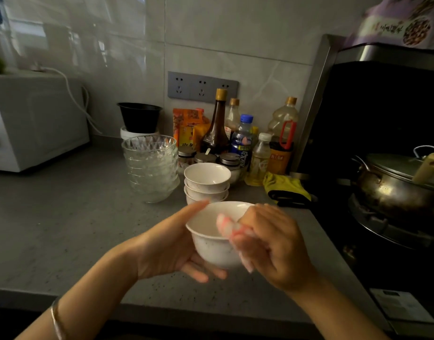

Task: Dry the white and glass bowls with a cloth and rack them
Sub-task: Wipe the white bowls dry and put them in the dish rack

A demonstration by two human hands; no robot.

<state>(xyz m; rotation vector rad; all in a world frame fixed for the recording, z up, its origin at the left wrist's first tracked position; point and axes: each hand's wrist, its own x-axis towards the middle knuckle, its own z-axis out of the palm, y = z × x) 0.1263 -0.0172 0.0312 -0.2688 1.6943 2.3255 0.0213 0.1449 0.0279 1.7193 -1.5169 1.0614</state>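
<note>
The breakable white bowl point(211, 250) is cupped underneath by the left hand point(167, 249), a seemingly soft cloth point(227, 225) gripped by the right hand point(272, 244).

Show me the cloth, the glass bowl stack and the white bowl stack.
cloth point(226, 226), head view, bunched middle
glass bowl stack point(151, 168), head view, side wall
white bowl stack point(208, 175), head view, top bowl's inside

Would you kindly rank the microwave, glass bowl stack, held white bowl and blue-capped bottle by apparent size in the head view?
1. microwave
2. glass bowl stack and held white bowl: look alike, and the bowl is nearer the camera, so unranked
3. blue-capped bottle
</note>
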